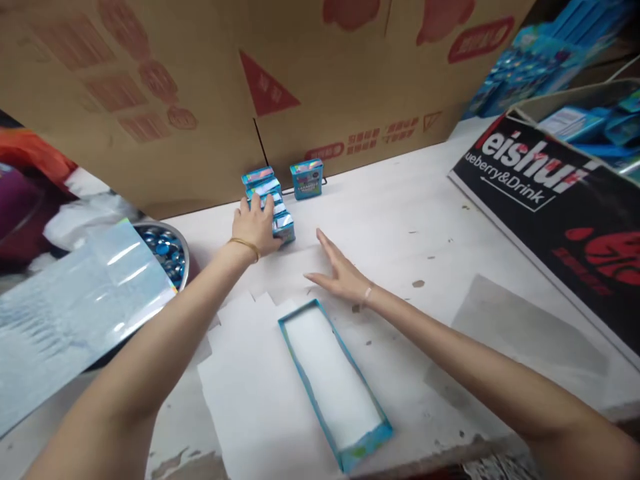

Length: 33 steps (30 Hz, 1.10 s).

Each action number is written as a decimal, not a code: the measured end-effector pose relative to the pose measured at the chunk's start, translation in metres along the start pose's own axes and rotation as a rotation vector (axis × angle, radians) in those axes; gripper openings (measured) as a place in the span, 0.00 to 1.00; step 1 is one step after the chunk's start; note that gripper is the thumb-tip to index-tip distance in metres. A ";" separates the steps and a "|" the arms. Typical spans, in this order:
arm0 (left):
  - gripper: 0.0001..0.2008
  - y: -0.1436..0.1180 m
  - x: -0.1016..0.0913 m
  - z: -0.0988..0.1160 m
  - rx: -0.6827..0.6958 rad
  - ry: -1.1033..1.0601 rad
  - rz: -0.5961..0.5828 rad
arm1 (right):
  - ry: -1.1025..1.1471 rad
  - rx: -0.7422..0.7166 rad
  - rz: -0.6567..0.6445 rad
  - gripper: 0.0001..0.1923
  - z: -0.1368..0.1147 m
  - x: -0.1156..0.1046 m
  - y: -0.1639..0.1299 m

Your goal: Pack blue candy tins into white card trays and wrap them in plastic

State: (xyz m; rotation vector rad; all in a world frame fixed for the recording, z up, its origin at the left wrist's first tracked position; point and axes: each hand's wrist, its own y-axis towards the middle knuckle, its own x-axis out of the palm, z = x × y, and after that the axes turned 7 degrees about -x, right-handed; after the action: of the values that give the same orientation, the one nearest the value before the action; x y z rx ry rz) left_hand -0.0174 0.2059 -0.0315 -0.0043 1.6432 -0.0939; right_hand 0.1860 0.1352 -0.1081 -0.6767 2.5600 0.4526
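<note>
**Left hand on the row of small boxes, right hand flat on the table**

At the far left, a sheet of shiny holographic film [75, 293] lay over the table's edge, partly covering a metal bowl [184, 248] filled with blue round pieces [163, 248]; what they were I could not tell. Just to its right, my left hand [256, 227] rested, fingers spread, on top and against the side of a row of small blue boxes [280, 217] lined up toward the cardboard wall [210, 100]. It covered them rather than pinching any. One more small blue box [307, 178] stood apart, just right of the row's far end, close against the cardboard.

My right hand [343, 273] lay open, palm down, fingers stretched and holding nothing, near the row but not touching it. Just in front of it sat a long, shallow blue-edged tray [334, 377], empty, lying partly on white paper sheets [250, 393] on the worn white table [425, 200]. At the right stood a black printed carton [560, 200], with more blue packs [595, 127] inside and behind it.
</note>
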 end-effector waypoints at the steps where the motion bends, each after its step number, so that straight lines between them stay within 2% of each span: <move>1: 0.49 -0.001 -0.001 0.004 -0.022 0.001 -0.010 | -0.028 0.031 -0.004 0.48 -0.011 -0.002 -0.025; 5: 0.50 0.000 -0.006 0.010 -0.074 0.001 -0.038 | -0.128 0.121 -0.101 0.50 -0.050 0.009 -0.108; 8: 0.53 0.005 -0.008 0.006 -0.081 0.012 -0.018 | -0.214 0.134 -0.129 0.51 -0.064 0.027 -0.139; 10: 0.53 0.003 -0.009 0.005 -0.060 0.026 0.014 | -0.268 0.127 -0.102 0.48 -0.065 0.039 -0.145; 14: 0.45 -0.007 -0.008 0.007 0.018 0.057 0.100 | -0.337 0.124 -0.049 0.38 -0.060 0.052 -0.142; 18: 0.52 -0.003 -0.009 0.008 -0.028 0.038 0.054 | -0.358 0.171 -0.052 0.35 -0.058 0.057 -0.136; 20: 0.56 0.000 -0.014 0.005 -0.051 -0.038 0.026 | -0.359 0.190 -0.060 0.37 -0.061 0.056 -0.134; 22: 0.57 -0.007 -0.022 0.001 -0.064 -0.155 0.063 | -0.359 0.203 -0.071 0.38 -0.063 0.055 -0.133; 25: 0.59 -0.043 -0.035 -0.008 -0.014 -0.399 0.176 | -0.351 0.220 -0.079 0.39 -0.065 0.052 -0.132; 27: 0.60 -0.082 -0.041 -0.012 0.066 -0.607 0.177 | -0.345 0.225 -0.068 0.39 -0.065 0.051 -0.133; 30: 0.61 -0.145 -0.040 -0.009 0.115 -0.873 0.019 | -0.329 0.223 -0.032 0.41 -0.063 0.053 -0.134; 33: 0.57 -0.189 -0.029 0.003 0.131 -0.841 -0.107 | -0.295 0.228 -0.004 0.42 -0.064 0.055 -0.135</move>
State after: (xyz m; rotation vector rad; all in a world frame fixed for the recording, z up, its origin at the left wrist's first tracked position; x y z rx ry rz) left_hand -0.0228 0.0196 0.0089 -0.0275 0.7943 -0.2449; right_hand 0.1931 -0.0237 -0.1077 -0.4927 2.2843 0.2330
